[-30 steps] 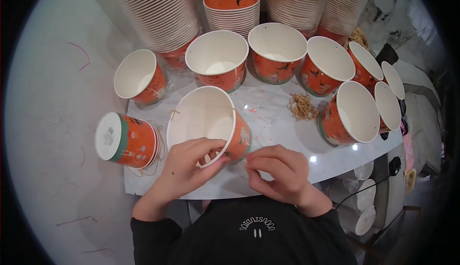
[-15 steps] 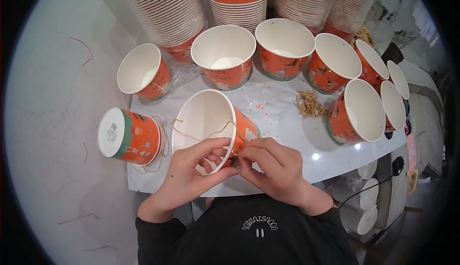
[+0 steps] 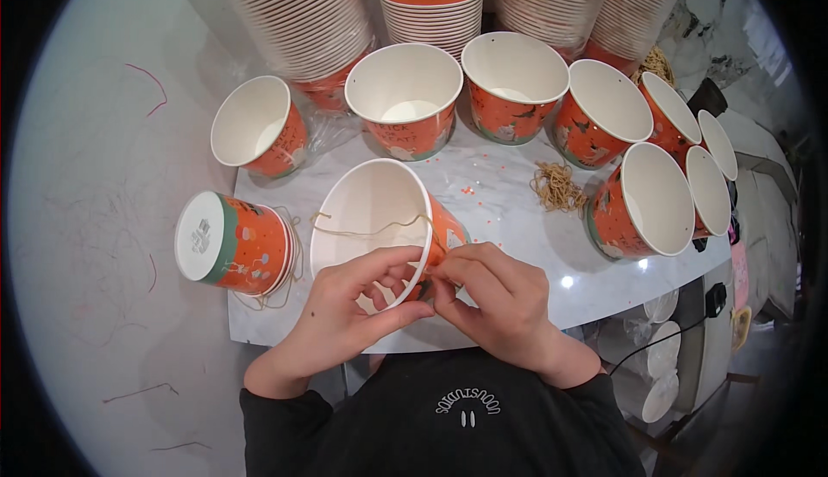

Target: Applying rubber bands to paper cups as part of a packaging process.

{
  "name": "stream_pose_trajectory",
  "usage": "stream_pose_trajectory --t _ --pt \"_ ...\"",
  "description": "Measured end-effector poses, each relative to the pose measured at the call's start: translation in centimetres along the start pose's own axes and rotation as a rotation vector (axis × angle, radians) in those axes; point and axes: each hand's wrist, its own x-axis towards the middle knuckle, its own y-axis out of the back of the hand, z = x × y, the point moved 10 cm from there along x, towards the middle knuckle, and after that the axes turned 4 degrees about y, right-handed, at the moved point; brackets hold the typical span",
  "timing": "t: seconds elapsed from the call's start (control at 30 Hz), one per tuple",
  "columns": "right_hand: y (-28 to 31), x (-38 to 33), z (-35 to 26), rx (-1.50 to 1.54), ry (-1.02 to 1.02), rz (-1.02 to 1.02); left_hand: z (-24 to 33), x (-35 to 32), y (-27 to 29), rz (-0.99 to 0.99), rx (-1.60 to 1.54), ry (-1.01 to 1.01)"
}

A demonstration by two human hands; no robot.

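Observation:
An orange paper bucket (image 3: 371, 210) with a white inside lies tilted on the marble table (image 3: 509, 192), its mouth toward me. My left hand (image 3: 345, 313) pinches its near rim from the left. My right hand (image 3: 496, 300) presses against the rim from the right, fingertips at the orange wall. A thin tan string (image 3: 366, 229) runs across the bucket's mouth from the left rim to the spot where my fingers meet.
Several open orange buckets (image 3: 405, 97) ring the back and right of the table. One bucket (image 3: 233, 242) lies on its side at the left with string under it. A bundle of tan string (image 3: 556, 185) lies at the right. Tall stacks of buckets (image 3: 293, 11) stand behind.
The bucket has tipped more toward me, and both hands have closed in on its near rim. The string across the mouth is pulled straighter.

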Motion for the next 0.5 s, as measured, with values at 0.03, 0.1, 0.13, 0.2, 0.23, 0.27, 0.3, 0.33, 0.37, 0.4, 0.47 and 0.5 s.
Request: stream_pose_trajectory --t 0.03,0.1,0.13,0.2,0.23,0.27,0.3,0.33,0.37,0.4,0.47,0.5 --pt "0.0 0.0 0.0 0.001 0.001 0.0 -0.2 0.0 -0.1 -0.022 -0.02 0.023" --pt "0.0 0.0 0.1 -0.005 -0.004 0.006 -0.5 0.0 -0.3 -0.043 -0.041 0.045" --pt "0.0 -0.1 0.2 -0.005 -0.003 0.006 -1.0 0.1 -0.3 -0.036 -0.129 0.088" --pt "-0.3 -0.1 0.7 0.064 -0.028 -0.016 -1.3 0.2 -0.4 -0.028 -0.217 0.129" --pt "-0.2 -0.1 0.7 0.064 -0.028 -0.017 -1.0 0.4 -0.3 -0.007 -0.183 0.117" --pt "-0.4 -0.2 0.8 0.085 -0.043 -0.034 -0.7 0.4 -0.2 0.014 -0.148 0.105" --pt "-0.5 -0.2 1.0 0.105 -0.059 -0.051 -0.7 0.4 -0.2 0.015 -0.148 0.105" --pt "-0.5 -0.3 1.0 0.105 -0.059 -0.051 -0.7 0.4 -0.2 0.018 -0.104 0.105" --pt "-0.6 -0.4 1.2 0.122 -0.065 -0.061 -0.6 0.4 -0.2 0.02 -0.059 0.105" --pt "-0.6 -0.5 1.3 0.14 -0.072 -0.071 -0.5 0.4 -0.2 0.019 -0.059 0.105" --pt "-0.5 -0.6 1.6 0.123 -0.061 -0.094 0.4 0.6 0.0 0.034 0.092 0.055" --pt "-0.5 -0.6 1.7 0.108 -0.05 -0.116 0.6 0.7 0.0 0.033 0.091 0.054"
